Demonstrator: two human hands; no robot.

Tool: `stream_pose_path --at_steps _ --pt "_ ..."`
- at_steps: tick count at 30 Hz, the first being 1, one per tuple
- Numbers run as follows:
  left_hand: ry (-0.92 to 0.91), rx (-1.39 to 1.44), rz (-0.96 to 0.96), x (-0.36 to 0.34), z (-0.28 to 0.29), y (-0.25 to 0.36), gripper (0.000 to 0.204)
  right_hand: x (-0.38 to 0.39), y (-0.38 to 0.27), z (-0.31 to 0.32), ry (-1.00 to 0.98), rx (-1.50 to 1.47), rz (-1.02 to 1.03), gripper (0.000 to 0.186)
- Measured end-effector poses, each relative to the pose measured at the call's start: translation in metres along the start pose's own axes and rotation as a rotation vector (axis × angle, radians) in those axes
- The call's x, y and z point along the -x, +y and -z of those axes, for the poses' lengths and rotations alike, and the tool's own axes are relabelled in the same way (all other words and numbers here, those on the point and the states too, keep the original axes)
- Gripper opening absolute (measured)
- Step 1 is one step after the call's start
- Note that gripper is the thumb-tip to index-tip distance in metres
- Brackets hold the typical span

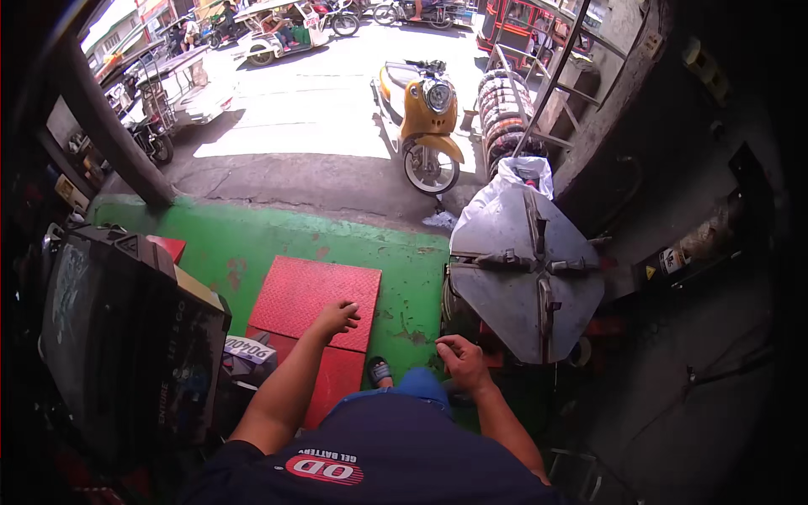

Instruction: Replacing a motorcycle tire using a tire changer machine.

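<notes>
Head view shows, at lower left, a black machine (126, 328); left of centre, the left hand (338, 317), loosely half-curled and empty, over a red plate (311, 290); below centre, the right hand (465, 360), fingers curled, any hold impossible to tell; right of centre, near it, a grey turntable (523, 288).

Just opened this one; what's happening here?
The person's left hand is raised, fingers loosely curled, and appears over a red metal plate on the green floor. The right hand, also curled, is nearest the grey four-clamp turntable. Neither visibly holds anything. A yellow scooter stands beyond the floor's far edge.
</notes>
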State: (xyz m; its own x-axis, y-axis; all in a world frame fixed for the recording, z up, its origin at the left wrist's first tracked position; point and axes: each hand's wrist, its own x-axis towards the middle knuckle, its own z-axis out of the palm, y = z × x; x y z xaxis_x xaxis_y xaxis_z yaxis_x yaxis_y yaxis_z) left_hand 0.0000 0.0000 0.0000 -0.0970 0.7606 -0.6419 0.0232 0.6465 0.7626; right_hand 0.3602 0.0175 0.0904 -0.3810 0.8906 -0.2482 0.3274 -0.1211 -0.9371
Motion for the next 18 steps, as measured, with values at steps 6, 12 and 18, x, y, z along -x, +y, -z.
stream_pose_path --at_steps 6,12,18 --pt "0.1 -0.059 0.081 -0.092 0.053 0.059 0.04 -0.088 -0.02 -0.017 0.058 -0.175 -0.093 0.019" --pt "0.196 0.147 0.032 -0.166 0.144 0.123 0.041 -0.225 -0.04 -0.024 0.02 -0.223 -0.053 0.019" --pt "0.442 -0.117 0.057 -0.244 0.252 0.144 0.041 -0.389 -0.061 -0.006 -0.023 -0.035 -0.073 0.026"
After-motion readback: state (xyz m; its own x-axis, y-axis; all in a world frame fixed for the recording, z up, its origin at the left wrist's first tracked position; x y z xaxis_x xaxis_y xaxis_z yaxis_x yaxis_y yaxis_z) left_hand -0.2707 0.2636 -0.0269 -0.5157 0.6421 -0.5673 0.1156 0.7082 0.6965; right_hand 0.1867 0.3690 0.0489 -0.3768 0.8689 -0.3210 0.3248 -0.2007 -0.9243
